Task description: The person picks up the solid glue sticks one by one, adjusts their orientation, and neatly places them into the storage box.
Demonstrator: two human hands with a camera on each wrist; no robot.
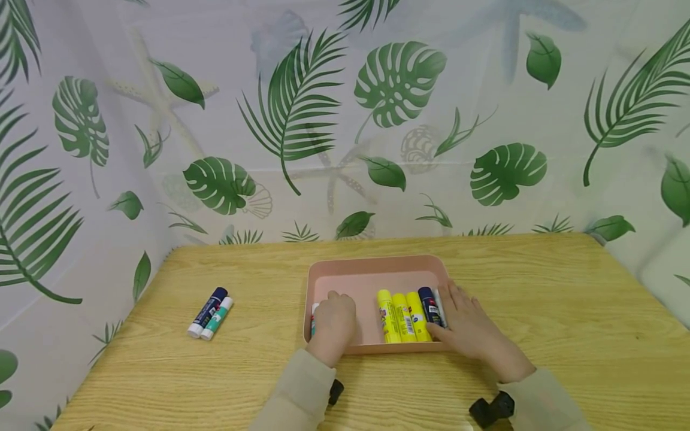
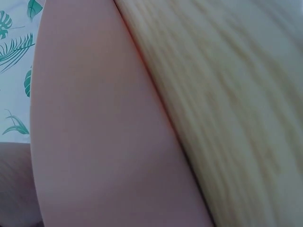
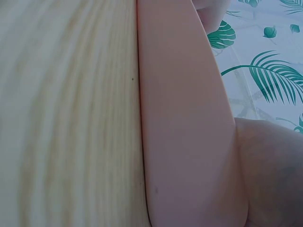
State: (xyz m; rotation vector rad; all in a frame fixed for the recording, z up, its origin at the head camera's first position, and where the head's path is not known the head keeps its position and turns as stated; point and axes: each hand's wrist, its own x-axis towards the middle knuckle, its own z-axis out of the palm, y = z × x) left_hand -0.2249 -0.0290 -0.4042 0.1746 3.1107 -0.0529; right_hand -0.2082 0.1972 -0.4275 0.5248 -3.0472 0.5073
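In the head view, a pink tray (image 1: 366, 261) holds several glue sticks. My left hand (image 1: 335, 323) reaches into its left end with bent fingers, at a teal-and-white glue stick (image 1: 314, 317) by the left wall; its fingertips are hidden. My right hand (image 1: 466, 326) rests at the front right corner, fingers extended along the right wall and thumb over the front rim. Beside that thumb lie a navy glue stick (image 1: 429, 305) and a pale stick (image 1: 441, 306), partly covered. Yellow glue sticks (image 1: 401, 316) lie side by side next to the navy one.
On the wooden table (image 1: 259, 287) left of the tray lie another navy glue stick (image 1: 209, 311) and a teal-and-white one (image 1: 217, 319), side by side. A leaf-patterned cloth (image 1: 323, 120) hangs behind the table. Both wrist views mostly show the tray's outer wall (image 2: 104, 104) and wood grain.
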